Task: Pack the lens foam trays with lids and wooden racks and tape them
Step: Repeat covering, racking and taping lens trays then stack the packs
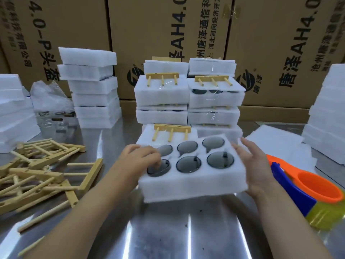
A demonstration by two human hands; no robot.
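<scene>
I'm holding a white foam tray [188,176] w/ six round wells, each w/ a dark lens, over the middle of the steel desk [168,230]. My left hand [141,161] is gripping its left edge, fingertips curling over the near-left lens. My right hand [253,165] is pressing flat and open against the right side. Step in hand, I judge: placing the uncovered tray. Next I'm needing a lid, a wooden rack [43,176] from the pile at the left edge, then the orange-blue tape dispenser [306,186] at the right edge. Finished, taped stacks [188,96] are sitting toward the back edge. Hard to tell: whether the tray is touching the desk; its underside is hidden. The dispenser is partly cut off.
</scene>
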